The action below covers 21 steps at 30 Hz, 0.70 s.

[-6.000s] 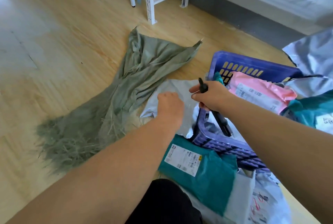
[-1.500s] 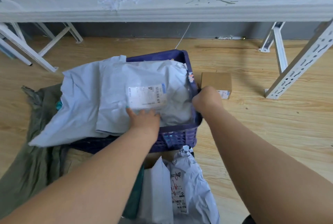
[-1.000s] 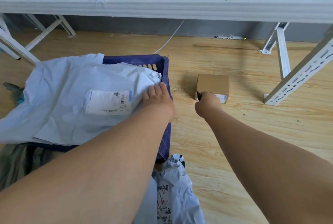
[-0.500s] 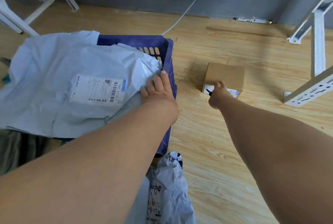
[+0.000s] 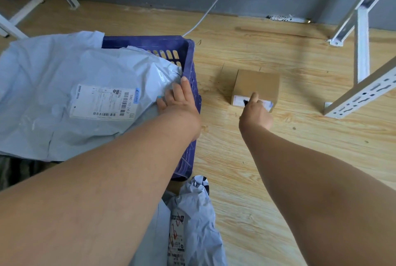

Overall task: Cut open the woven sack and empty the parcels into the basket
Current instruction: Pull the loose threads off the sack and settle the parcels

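We see the basket (image 5: 188,68) on the floor (image 5: 278,158), heaped with a big grey parcel (image 5: 85,86) whose label faces up; our left hand (image 5: 180,101) lies on that parcel at the basket's right rim, fingers straight. Right of the basket sits a box (image 5: 257,83), and our right hand (image 5: 256,113) reaches its near edge, curled round a dark cutter (image 5: 245,102) (only the tip shows). Another parcel (image 5: 192,223) lies crumpled just near of the basket, the sack (image 5: 15,171) at its near left.

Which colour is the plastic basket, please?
The basket is dark blue-purple, seen in the head view.
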{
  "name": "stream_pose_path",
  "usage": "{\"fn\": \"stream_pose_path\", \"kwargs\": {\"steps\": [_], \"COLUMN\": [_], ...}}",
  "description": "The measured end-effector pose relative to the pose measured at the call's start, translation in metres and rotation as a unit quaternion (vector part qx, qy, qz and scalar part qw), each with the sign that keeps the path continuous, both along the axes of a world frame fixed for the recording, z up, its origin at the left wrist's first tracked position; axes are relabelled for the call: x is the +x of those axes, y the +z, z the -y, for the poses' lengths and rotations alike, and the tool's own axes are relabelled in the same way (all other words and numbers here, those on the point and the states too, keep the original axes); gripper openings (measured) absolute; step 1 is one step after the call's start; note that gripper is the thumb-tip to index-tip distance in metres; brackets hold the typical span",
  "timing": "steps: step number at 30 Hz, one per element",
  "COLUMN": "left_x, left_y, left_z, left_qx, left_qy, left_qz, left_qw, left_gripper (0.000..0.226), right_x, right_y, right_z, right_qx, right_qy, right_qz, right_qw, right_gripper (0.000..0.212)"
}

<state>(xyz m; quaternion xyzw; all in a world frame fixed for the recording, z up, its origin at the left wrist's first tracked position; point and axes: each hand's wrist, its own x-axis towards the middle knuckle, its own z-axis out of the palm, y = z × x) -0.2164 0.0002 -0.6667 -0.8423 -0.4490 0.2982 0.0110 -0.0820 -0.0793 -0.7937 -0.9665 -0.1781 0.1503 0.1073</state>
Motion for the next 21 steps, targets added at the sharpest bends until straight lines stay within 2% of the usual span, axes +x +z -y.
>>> {"fn": "stream_pose_path", "kwargs": {"steps": [3, 15, 18, 21], "left_x": [-0.002, -0.002, -0.001, -0.001], "left_y": [0.000, 0.003, 0.002, 0.002], "left_z": [0.001, 0.000, -0.001, 0.000], "left_qx": [0.005, -0.011, -0.011, -0.009], "left_qy": [-0.007, -0.007, -0.005, -0.003], "left_qz": [0.007, 0.001, -0.003, -0.008], "left_qw": [1.000, 1.000, 1.000, 1.000], "left_gripper": [0.132, 0.130, 0.132, 0.134], "right_x": [0.003, 0.043, 0.042, 0.031], "right_y": [-0.001, 0.014, 0.010, 0.011], "right_z": [0.006, -0.026, -0.033, -0.033], "right_qx": [-0.022, -0.152, -0.172, -0.182], "right_qy": [0.020, 0.168, 0.177, 0.168], "right_qz": [-0.043, -0.060, -0.092, -0.098], "right_qw": [0.999, 0.972, 0.965, 0.964], "right_gripper": [0.039, 0.043, 0.053, 0.048]}}
